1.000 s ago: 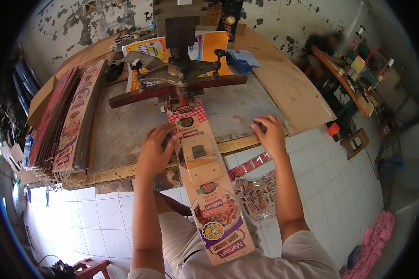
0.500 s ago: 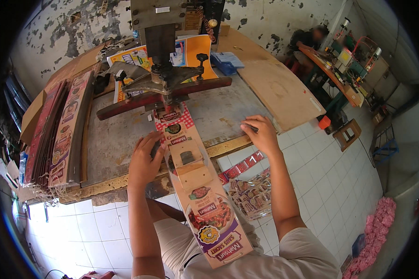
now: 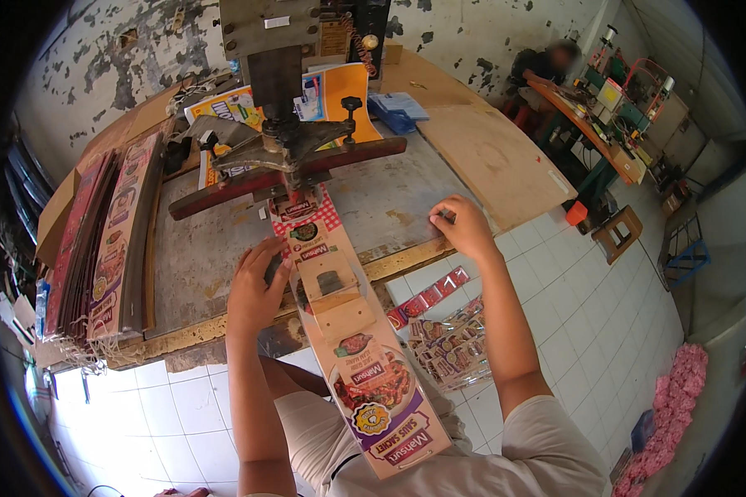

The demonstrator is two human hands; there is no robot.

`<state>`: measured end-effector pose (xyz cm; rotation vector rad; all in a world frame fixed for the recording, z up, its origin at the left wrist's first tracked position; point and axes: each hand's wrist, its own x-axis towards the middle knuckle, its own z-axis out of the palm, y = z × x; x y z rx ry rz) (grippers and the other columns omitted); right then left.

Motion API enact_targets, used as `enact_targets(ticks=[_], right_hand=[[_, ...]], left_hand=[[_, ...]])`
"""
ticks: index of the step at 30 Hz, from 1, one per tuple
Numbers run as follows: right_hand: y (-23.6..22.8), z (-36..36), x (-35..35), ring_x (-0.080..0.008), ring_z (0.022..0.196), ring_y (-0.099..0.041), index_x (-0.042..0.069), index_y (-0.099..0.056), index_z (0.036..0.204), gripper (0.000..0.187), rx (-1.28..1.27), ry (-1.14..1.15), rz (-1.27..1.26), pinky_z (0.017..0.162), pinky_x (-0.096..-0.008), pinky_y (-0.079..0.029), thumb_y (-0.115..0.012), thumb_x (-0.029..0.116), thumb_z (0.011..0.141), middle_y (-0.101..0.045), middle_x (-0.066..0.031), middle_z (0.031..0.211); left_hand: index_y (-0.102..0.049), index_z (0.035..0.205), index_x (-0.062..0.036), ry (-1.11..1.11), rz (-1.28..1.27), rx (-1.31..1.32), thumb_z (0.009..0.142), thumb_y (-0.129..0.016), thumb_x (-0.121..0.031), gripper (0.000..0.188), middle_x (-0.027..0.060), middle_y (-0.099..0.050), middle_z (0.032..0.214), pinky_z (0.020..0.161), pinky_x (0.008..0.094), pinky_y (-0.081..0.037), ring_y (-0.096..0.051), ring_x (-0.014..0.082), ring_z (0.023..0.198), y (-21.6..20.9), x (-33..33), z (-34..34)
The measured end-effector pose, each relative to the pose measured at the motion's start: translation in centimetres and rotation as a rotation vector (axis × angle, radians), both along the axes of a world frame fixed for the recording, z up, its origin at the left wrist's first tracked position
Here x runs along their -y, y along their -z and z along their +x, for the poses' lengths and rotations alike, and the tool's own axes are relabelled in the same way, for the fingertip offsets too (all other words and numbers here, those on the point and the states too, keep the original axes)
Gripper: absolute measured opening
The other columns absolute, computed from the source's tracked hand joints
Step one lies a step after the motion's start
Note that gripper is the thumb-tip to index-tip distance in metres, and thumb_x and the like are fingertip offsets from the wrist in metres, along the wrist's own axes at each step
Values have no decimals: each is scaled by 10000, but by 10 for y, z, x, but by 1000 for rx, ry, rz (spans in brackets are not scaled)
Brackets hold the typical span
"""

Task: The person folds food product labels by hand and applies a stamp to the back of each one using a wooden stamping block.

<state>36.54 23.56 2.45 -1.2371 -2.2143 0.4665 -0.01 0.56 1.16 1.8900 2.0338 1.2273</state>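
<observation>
A long printed cardboard strip point(image 3: 358, 341) runs from under the head of a metal press point(image 3: 290, 161) down to my lap. It has a red checked top and a rectangular cut-out near its middle. My left hand point(image 3: 258, 286) rests at the table's front, its fingers apart and bent toward the strip's left edge, the fingertips at that edge. To the right of the strip, my right hand point(image 3: 466, 228) hovers over the table's front edge with thumb and forefinger curled together. Whatever lies between them, if anything, is too small to make out.
Stacks of similar printed strips point(image 3: 126, 240) stand on the table's left. Bundles of printed packets point(image 3: 452, 344) lie below the table edge, right of the strip. A brown board point(image 3: 497, 157) covers the table's right side. Another person point(image 3: 547, 70) sits at a far bench.
My right hand's fingers have curled in more, with the wrist almost in place. My left hand and the strip stay nearly as they were; the view has shifted slightly.
</observation>
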Motion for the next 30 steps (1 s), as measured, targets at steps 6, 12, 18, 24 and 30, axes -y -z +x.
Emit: enact_targets(ticks=[6,12,18,24,30], right_hand=[[-16,-9,-22,-229,911,-742,27,-793,1109,113,-492,133,238,853,-378,-577,-775,123,1052,-795,-87,1032],[-51,-82,56,-256,992,-728,90,-826,1127,122,-507,-142,700,895,-403,-569,-818,111,1007,-772,-68,1042],[-24,-125,118,-287,1203,-706,72,-801,1300,274,-117,-733,317,1076,-466,-508,-745,144,1041,-770,-109,1301],[-20,-115,123,-307,1289,-676,78,-653,1564,503,-118,-744,211,1152,-473,-466,-664,95,1062,-768,-107,1356],[-25,-106,123,-305,1326,-658,98,-569,1648,618,-137,-765,49,1175,-478,-452,-705,97,1045,-748,-99,1431]], left_hand=[[-750,1383,-34,3,-8,25,1104,-673,-259,367,179,-716,1499,1234,504,-463,-601,411,1466,-2,4,-2],[-752,1398,-40,-5,-12,39,1110,-664,-291,392,167,-704,1521,1230,497,-468,-608,408,1451,-6,4,2],[-752,1419,-51,37,-9,124,1167,-530,-424,502,159,-693,1541,1255,495,-437,-593,410,1462,-3,9,-7],[-774,1382,-55,109,36,192,1192,-401,-528,631,180,-704,1517,1278,510,-393,-591,411,1462,2,7,-11],[-794,1271,-31,128,58,235,1111,-617,-404,443,189,-725,1484,1250,496,-428,-619,378,1450,3,7,-15]])
